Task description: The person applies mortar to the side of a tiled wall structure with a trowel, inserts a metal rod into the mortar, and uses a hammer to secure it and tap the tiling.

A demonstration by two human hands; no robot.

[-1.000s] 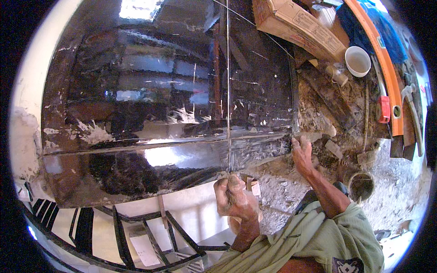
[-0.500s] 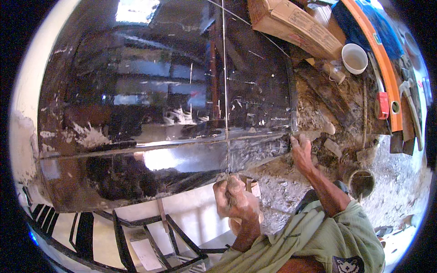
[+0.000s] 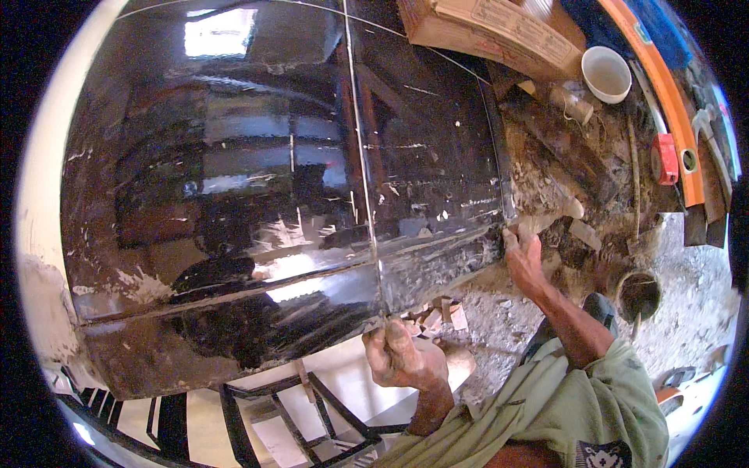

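Observation:
Dark, glossy stone slabs (image 3: pixel 257 179) smeared with pale mortar form a wide surface in front of me. A pale joint line (image 3: pixel 360 156) runs between them to the near edge. At its near end my left hand (image 3: pixel 407 357) is closed, fingertips pressed together by the slab edge; what they pinch is too small to make out. My right hand (image 3: pixel 527 259) is closed in a pinch at the slabs' right edge, its hold also unclear. Just beyond it lies a pale rounded handle end (image 3: pixel 573 207), on the rough ground.
A cardboard box (image 3: pixel 499 35) rests at the far right of the slabs. Nearby are a white bowl (image 3: pixel 606 76), an orange spirit level (image 3: pixel 663 93), a red tape measure (image 3: pixel 664 159) and a hammer (image 3: pixel 711 140). A bucket (image 3: pixel 640 296) stands right. Black metal railing (image 3: pixel 234 421) lies below left.
The view has shifted slightly, so the slabs sit lower on the left. Both hands stay near the same slab edges, still pinched; the left one has turned slightly.

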